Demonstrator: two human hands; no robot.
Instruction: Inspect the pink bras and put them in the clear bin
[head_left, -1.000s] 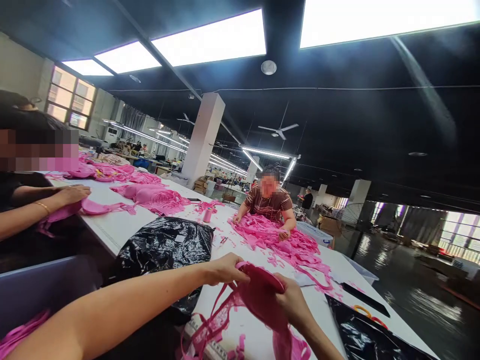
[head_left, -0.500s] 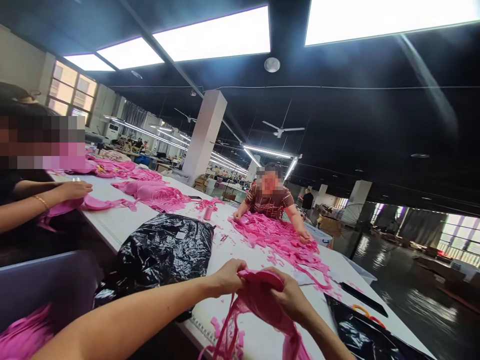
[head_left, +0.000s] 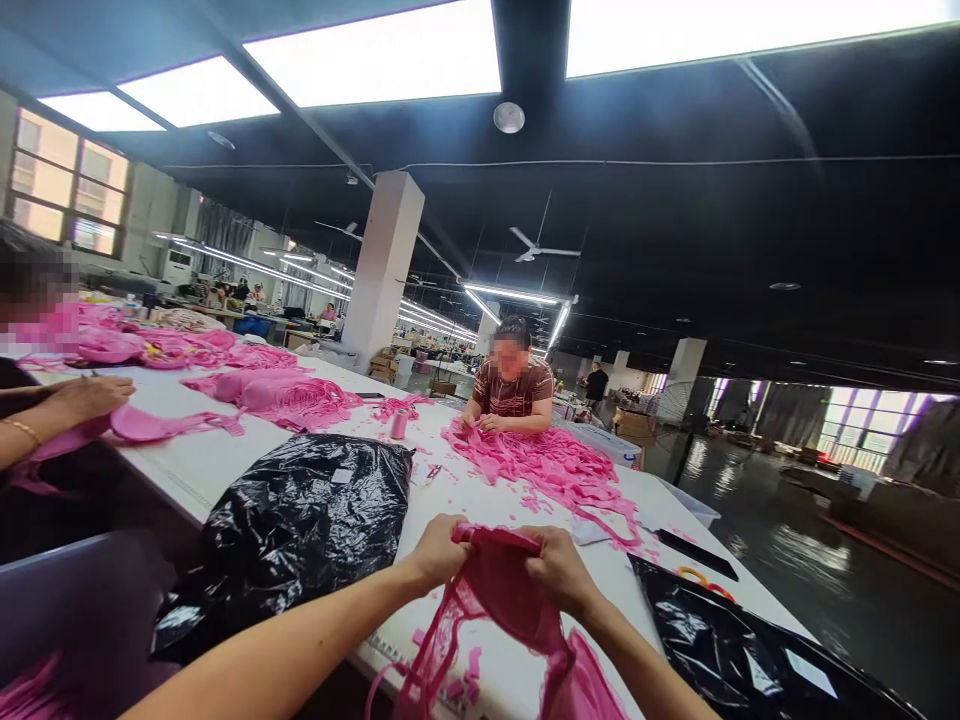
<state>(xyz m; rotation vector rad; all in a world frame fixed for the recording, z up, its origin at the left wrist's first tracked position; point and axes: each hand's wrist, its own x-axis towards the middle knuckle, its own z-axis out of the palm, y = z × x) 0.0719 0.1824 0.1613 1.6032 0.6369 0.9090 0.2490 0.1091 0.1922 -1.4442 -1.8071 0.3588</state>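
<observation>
Between my two hands a pink bra (head_left: 506,590) is stretched above the near edge of the white table. My left hand (head_left: 442,550) pinches its upper left edge. The fingers of my right hand (head_left: 559,570) are closed on the upper right edge of the same cup. Lace and thin straps hang down on the left, and the other cup drops below my right wrist. Small pink scraps (head_left: 466,680) lie on the table under the bra. A shiny black plastic bag (head_left: 307,510) with a white label is left of my left hand.
Opposite me a person (head_left: 514,390) handles a pink garment heap (head_left: 540,460). At the left another person's hand (head_left: 94,400) holds pink fabric. A thread spool (head_left: 399,425), a black tray-like object (head_left: 697,555), tape rolls (head_left: 694,577) and another black bag (head_left: 742,640) rest on the table (head_left: 615,600).
My hands and the bra appear slightly further left and the cup is pulled flatter. The camera view has turned a little right. The person opposite has brought both hands together over the heap.
</observation>
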